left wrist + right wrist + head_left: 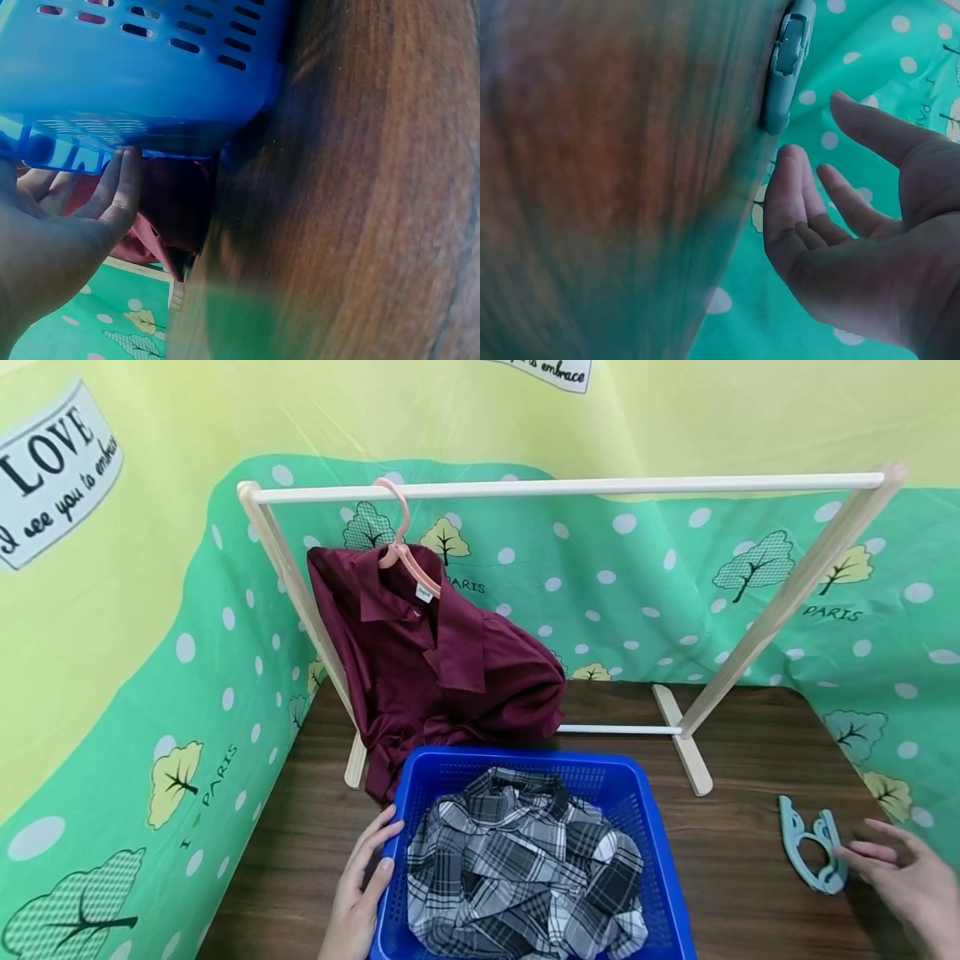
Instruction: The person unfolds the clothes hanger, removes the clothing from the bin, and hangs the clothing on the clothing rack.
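Lying just left of the right hand (909,875), which is relaxed and empty, is a light-blue hanger (828,880).

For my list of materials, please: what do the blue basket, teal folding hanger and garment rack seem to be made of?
Blue basket: likely plastic, slightly glossy, with moulded slots. Teal folding hanger: probably plastic, rather matte, with moulded openings. Garment rack: legs apparently unvarnished wood, pale and matte; white bars, painted wood or metal, unclear.
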A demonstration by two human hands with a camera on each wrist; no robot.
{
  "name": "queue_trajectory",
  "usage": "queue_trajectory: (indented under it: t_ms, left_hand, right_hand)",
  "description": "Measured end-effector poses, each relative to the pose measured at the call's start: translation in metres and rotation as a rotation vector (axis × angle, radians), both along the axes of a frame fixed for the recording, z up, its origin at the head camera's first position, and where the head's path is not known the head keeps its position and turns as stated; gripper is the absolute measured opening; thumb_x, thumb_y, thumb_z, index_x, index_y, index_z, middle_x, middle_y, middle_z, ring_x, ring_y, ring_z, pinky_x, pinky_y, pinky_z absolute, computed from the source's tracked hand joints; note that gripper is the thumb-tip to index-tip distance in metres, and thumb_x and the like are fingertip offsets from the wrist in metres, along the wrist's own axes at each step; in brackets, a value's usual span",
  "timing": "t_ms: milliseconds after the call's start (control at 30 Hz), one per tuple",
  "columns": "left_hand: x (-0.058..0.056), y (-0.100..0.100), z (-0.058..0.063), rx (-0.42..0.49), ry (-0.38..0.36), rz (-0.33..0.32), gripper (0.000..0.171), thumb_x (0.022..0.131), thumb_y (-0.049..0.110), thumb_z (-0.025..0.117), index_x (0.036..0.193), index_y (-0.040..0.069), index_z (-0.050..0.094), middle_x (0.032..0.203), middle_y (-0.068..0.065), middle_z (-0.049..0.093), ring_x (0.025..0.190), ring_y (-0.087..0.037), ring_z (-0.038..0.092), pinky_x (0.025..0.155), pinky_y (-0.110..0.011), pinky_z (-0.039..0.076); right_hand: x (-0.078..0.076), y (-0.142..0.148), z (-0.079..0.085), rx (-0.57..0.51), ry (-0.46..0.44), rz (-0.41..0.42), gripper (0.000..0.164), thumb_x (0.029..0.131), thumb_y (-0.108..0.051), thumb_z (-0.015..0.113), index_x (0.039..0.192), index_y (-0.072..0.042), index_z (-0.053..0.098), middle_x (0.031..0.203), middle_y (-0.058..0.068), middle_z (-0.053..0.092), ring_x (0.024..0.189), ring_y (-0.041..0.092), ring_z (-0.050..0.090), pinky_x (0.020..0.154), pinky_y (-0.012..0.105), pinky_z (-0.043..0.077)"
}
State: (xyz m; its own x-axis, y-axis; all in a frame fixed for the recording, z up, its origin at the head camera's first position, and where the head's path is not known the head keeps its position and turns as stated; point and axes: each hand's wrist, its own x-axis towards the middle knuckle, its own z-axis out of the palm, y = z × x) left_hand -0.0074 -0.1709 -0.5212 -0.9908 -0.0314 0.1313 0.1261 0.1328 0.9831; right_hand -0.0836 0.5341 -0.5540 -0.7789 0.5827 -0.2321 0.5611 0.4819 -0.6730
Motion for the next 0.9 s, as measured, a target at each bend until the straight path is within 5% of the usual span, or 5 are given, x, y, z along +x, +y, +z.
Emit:
queue_trajectory:
  t_ms: [233,467,700,800,900]
  left_hand:
    - [0.000,0.000,0.001,0.007,0.010,-0.006,0.039,0.118,0.005,0.046,0.154,0.000,0.059,0.173,-0.014,0.042,0.153,0.002,0.041,0.112,-0.013,0.041]
    - [0.000,-0.001,0.001,0.002,0.005,-0.008,0.039,0.118,0.006,0.046,0.154,0.001,0.060,0.173,-0.012,0.042,0.152,0.002,0.042,0.112,-0.013,0.041]
    - [0.000,-0.001,-0.001,-0.007,0.007,-0.007,0.039,0.118,0.006,0.046,0.154,0.001,0.060,0.173,-0.013,0.042,0.152,0.003,0.041,0.111,-0.013,0.041]
    - [0.000,-0.001,-0.002,-0.002,0.010,-0.004,0.039,0.118,0.005,0.046,0.154,0.002,0.061,0.173,-0.014,0.043,0.151,0.003,0.042,0.111,-0.013,0.042]
    - [0.000,-0.001,-0.002,0.001,0.016,-0.002,0.039,0.118,0.004,0.046,0.153,0.002,0.061,0.173,-0.014,0.043,0.152,0.002,0.042,0.111,-0.013,0.042]
  right_hand:
    - [0.002,-0.016,0.017,0.043,-0.119,0.051,0.095,0.098,-0.002,0.080,0.167,0.015,0.018,0.090,0.028,0.067,0.067,0.023,0.064,0.054,0.034,0.054]
    - [0.006,-0.029,0.025,0.103,-0.139,0.061,0.090,0.098,-0.002,0.079,0.166,0.017,0.021,0.090,0.032,0.069,0.104,0.060,0.062,0.086,0.066,0.052]
    - [0.007,-0.027,0.026,0.093,-0.147,0.078,0.088,0.099,-0.004,0.079,0.165,0.016,0.025,0.074,0.013,0.071,0.097,0.056,0.066,0.101,0.074,0.045]
    - [0.008,-0.026,0.026,0.085,-0.149,0.084,0.083,0.099,-0.003,0.078,0.163,0.017,0.030,0.070,0.006,0.070,0.075,0.033,0.068,0.083,0.053,0.059]
    - [0.008,-0.027,0.026,0.065,-0.148,0.080,0.076,0.100,0.000,0.075,0.160,0.018,0.033,0.071,0.003,0.070,0.063,0.013,0.059,0.059,0.033,0.052]
